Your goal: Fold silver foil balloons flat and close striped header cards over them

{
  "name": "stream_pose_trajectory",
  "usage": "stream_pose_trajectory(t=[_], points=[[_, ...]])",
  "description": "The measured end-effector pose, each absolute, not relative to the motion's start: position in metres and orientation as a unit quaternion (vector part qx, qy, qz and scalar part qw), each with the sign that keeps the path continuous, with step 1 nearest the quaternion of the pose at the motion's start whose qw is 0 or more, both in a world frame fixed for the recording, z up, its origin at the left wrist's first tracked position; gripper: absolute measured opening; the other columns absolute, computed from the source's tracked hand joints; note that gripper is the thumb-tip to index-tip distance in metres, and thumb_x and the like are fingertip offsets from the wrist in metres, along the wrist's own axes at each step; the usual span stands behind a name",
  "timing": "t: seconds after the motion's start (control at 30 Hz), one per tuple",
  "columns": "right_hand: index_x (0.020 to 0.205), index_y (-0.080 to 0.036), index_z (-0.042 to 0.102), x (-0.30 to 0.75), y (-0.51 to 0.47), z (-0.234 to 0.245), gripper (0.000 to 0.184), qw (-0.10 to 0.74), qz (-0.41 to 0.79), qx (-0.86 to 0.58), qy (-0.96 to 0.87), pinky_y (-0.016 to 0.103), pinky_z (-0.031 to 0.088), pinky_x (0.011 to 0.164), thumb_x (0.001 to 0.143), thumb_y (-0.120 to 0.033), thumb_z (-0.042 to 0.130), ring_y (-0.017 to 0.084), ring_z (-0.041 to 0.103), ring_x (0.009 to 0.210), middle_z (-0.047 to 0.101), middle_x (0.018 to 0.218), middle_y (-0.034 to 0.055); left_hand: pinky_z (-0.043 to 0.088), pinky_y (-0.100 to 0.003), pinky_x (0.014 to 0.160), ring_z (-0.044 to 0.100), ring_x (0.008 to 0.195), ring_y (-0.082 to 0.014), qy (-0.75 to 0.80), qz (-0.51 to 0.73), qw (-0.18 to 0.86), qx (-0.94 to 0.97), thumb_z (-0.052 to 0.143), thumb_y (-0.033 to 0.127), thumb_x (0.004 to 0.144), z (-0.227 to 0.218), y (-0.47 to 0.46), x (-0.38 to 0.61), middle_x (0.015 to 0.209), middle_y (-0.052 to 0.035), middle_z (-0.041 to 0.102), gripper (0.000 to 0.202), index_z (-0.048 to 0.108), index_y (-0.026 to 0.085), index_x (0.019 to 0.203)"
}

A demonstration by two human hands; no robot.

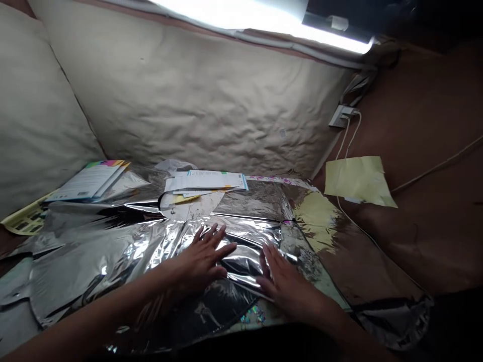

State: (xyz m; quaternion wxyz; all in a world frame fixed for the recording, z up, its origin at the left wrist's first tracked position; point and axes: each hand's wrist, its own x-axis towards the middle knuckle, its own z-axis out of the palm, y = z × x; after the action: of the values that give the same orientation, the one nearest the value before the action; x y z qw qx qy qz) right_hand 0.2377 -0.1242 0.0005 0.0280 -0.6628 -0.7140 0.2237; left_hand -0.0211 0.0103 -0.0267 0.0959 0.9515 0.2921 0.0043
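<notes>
As both hands [199, 264] [287, 279] lie spread, flat on foil [113, 266]

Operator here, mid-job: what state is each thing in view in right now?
Left hand: open, resting on the foil.
Right hand: open, flat on a foil fold.
Silver foil sheet: spread out, heavily creased.
Paper stack: piled at the foil's far edge.
Yellow paper sheet: lying flat, off the foil.
Strip light: lit.
</notes>
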Motion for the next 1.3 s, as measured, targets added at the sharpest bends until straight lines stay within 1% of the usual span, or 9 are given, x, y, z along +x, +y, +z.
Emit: stream_pose_trajectory(t=[0.13,0.33,0.43,0.63,0.87,1.03,1.13,1.23,1.3], points=[[0.156,-0.03,0.02,0.246,-0.17,0.023,0.073,0.06,0.27,-0.553,-0.786,0.034,0.048,0.105,0.094,-0.05,0.053,0.024,0.043,0.138,0.032,0.156,0.0064,0.01,-0.06,0.116,0.016,0.148,-0.0358,0.276,0.052,0.03,0.959,0.055,0.024,0.092,-0.016,0.035,-0.037,0.162,-0.0037,0.023,0.049,0.052,0.039,0.138],[0.156,-0.028,0.016,0.255,-0.149,-0.042,0.086,0.077,0.096,-0.393,-0.911,0.053,0.039,0.11,0.086,-0.031,0.065,0.035,0.029,0.143,0.027,0.157,0.0117,0.038,-0.04,0.108,0.048,0.133,-0.0256,0.188,0.072,0.104,0.974,0.042,0.024,0.1,-0.016,0.03,-0.044,0.144,-0.0106,0.052,0.036,0.058,0.026,0.133],[0.155,-0.027,0.023,0.251,-0.141,-0.063,0.072,0.066,0.005,-0.353,-0.933,0.047,0.045,0.107,0.092,-0.026,0.057,0.032,0.039,0.14,0.034,0.155,0.0088,0.037,-0.037,0.109,0.046,0.135,-0.0242,0.153,0.081,0.116,0.978,0.042,0.025,0.101,-0.016,0.022,-0.047,0.143,-0.0101,0.053,0.035,0.057,0.024,0.133],[0.134,-0.021,0.058,0.233,-0.148,-0.053,0.039,0.164,-0.119,-0.339,-0.919,0.031,0.056,0.092,0.096,-0.024,0.054,0.022,0.065,0.113,0.06,0.136,0.0073,0.037,-0.051,0.108,0.041,0.138,-0.0328,0.262,0.073,0.036,0.962,0.042,0.029,0.101,-0.02,0.01,-0.064,0.149,-0.0075,0.046,0.038,0.052,0.03,0.137],[0.136,-0.013,0.056,0.226,-0.149,-0.061,0.04,0.167,-0.154,-0.356,-0.906,0.031,0.056,0.087,0.1,-0.023,0.043,0.021,0.064,0.11,0.058,0.139,0.0141,0.037,-0.052,0.109,0.045,0.135,-0.0311,0.301,0.074,0.007,0.951,0.043,0.028,0.099,-0.016,-0.008,-0.071,0.147,-0.0066,0.05,0.038,0.052,0.029,0.136],[0.141,-0.018,0.052,0.23,-0.144,-0.057,0.044,0.174,-0.097,-0.352,-0.914,0.031,0.055,0.084,0.097,-0.017,0.045,0.019,0.065,0.102,0.057,0.14,0.0094,0.028,-0.048,0.116,0.035,0.142,-0.0281,0.238,0.058,0.075,0.967,0.05,0.021,0.091,-0.001,-0.037,-0.07,0.153,-0.0087,0.041,0.053,0.042,0.023,0.144],[0.14,-0.02,0.052,0.234,-0.136,-0.053,0.044,0.219,-0.003,-0.342,-0.914,0.032,0.056,0.08,0.096,-0.019,0.046,0.019,0.065,0.093,0.062,0.135,0.0097,0.026,-0.048,0.117,0.032,0.144,-0.0302,0.189,0.024,0.151,0.97,0.06,0.033,0.084,0.003,-0.056,-0.075,0.157,-0.0093,0.034,0.068,0.037,0.024,0.148],[0.121,-0.022,0.067,0.234,-0.124,-0.048,0.031,0.263,0.149,-0.345,-0.888,0.034,0.055,0.082,0.096,-0.034,0.052,0.022,0.064,0.096,0.072,0.116,0.0094,0.023,-0.055,0.116,0.028,0.144,-0.0368,0.209,0.035,0.185,0.96,0.068,0.054,0.078,-0.002,-0.07,-0.076,0.161,-0.0131,0.023,0.084,0.035,0.025,0.149],[0.103,-0.02,0.073,0.23,-0.114,-0.043,0.032,0.294,0.252,-0.422,-0.82,0.032,0.055,0.075,0.093,-0.044,0.054,0.023,0.066,0.087,0.075,0.096,0.0084,0.032,-0.051,0.112,0.038,0.139,-0.036,0.266,0.082,0.208,0.938,0.073,0.054,0.075,-0.009,-0.077,-0.071,0.155,-0.0127,0.035,0.077,0.047,0.026,0.142]])
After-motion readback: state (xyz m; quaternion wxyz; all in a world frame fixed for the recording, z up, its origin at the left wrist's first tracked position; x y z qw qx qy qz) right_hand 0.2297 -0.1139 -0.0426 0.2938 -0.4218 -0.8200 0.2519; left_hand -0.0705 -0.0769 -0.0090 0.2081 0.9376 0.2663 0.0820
